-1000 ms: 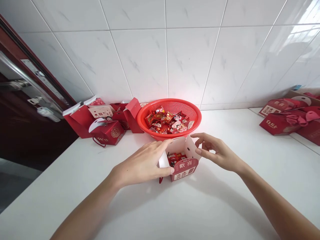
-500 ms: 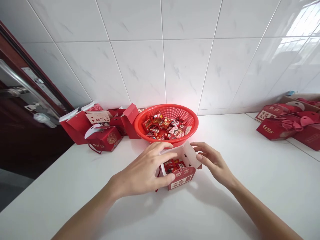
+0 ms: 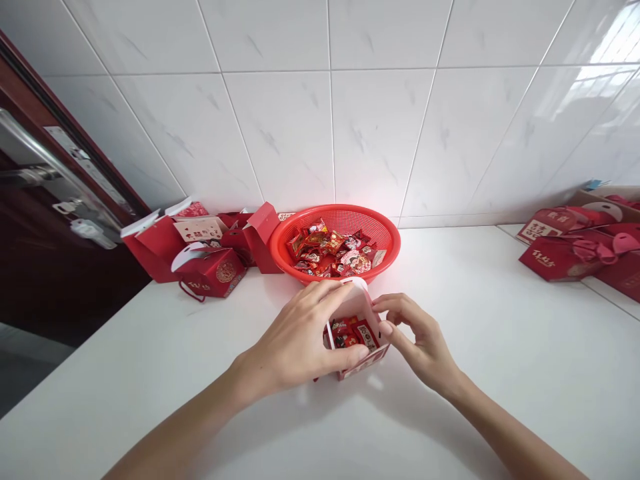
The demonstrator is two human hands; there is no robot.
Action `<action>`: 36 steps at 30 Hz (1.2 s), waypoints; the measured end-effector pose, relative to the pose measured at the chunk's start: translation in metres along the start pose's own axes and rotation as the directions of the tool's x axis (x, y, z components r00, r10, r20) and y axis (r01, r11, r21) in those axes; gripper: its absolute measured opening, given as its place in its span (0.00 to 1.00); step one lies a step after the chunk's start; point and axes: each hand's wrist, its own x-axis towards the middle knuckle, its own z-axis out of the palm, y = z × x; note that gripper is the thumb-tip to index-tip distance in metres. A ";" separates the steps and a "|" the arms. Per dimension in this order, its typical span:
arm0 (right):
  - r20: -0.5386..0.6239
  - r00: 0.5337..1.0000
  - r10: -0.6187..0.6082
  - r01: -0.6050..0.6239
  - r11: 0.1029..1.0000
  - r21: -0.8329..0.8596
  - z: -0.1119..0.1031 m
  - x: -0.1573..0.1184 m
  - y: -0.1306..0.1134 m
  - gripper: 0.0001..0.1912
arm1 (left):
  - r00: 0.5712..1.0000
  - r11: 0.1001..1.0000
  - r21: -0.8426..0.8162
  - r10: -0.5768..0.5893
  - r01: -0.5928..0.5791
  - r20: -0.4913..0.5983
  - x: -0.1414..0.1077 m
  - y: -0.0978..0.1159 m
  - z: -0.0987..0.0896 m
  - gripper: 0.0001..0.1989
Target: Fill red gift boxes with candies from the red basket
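A small red candy box (image 3: pixel 376 308) with a white inside stands open at the top on the counter, with wrapped candies (image 3: pixel 353 333) lying in it. My left hand (image 3: pixel 305 337) reaches across its left side, fingers toward the back panel and thumb over the front edge, gripping the box. At the right side, my right hand (image 3: pixel 417 337) holds the box wall between thumb and fingers. Just behind the box, a red plastic basket (image 3: pixel 387 241) contains many more wrapped candies. Part of the box's left side is hidden by my left hand.
Several red boxes (image 3: pixel 213 270) cluster left of the basket against the tiled wall (image 3: pixel 280 140). More closed red boxes (image 3: pixel 555 257) lie at the far right beside a carton. A dark door (image 3: pixel 30 247) with a metal handle borders the white counter (image 3: pixel 200 360) on the left.
The right side flap, which stuck up before, now folds down beside my right fingers. My left thumb has shifted right along the front, and the front panel looks tilted outward.
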 end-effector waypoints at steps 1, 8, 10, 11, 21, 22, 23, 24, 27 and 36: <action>0.016 0.999 -0.031 0.031 0.999 -0.035 0.001 0.000 0.000 0.14 | 1.000 1.000 -0.007 -0.010 0.010 0.010 0.000 0.000 0.000 0.36; 0.162 0.980 -0.116 0.140 0.979 -0.145 0.002 -0.005 0.001 0.23 | 0.992 1.000 -0.003 -0.014 0.014 -0.128 0.006 -0.009 0.017 0.33; 0.195 0.968 -0.156 0.186 0.972 -0.142 0.003 -0.005 0.002 0.20 | 0.981 1.000 0.016 0.020 -0.017 -0.195 0.008 -0.012 0.026 0.28; 0.207 0.963 -0.171 0.203 0.968 -0.147 0.003 -0.006 0.002 0.19 | 0.976 0.999 0.020 0.037 -0.034 -0.213 0.009 -0.012 0.029 0.26; 0.193 0.962 -0.191 0.227 0.956 -0.185 0.003 -0.007 0.007 0.13 | 0.969 0.973 -0.103 0.190 -0.208 -0.155 0.015 -0.023 0.028 0.18; 0.197 0.960 -0.197 0.234 0.954 -0.185 0.003 -0.007 0.007 0.13 | 0.965 0.967 -0.092 0.225 -0.238 -0.132 0.016 -0.026 0.026 0.18; 0.202 0.959 -0.200 0.238 0.953 -0.186 0.002 -0.007 0.007 0.13 | 0.960 0.960 -0.077 0.259 -0.268 -0.108 0.017 -0.029 0.025 0.18; 0.206 0.957 -0.203 0.242 0.952 -0.186 0.002 -0.007 0.007 0.13 | 0.954 0.954 -0.057 0.288 -0.293 -0.089 0.019 -0.032 0.024 0.18; 0.188 0.961 -0.204 0.238 0.953 -0.186 0.002 -0.007 0.007 0.14 | 0.929 0.936 0.026 0.352 -0.351 -0.118 0.021 -0.039 0.029 0.16; 0.059 0.981 -0.187 0.195 0.964 -0.180 0.007 -0.013 0.013 0.10 | 0.812 0.892 0.077 0.439 -0.445 -0.384 0.024 -0.052 0.046 0.18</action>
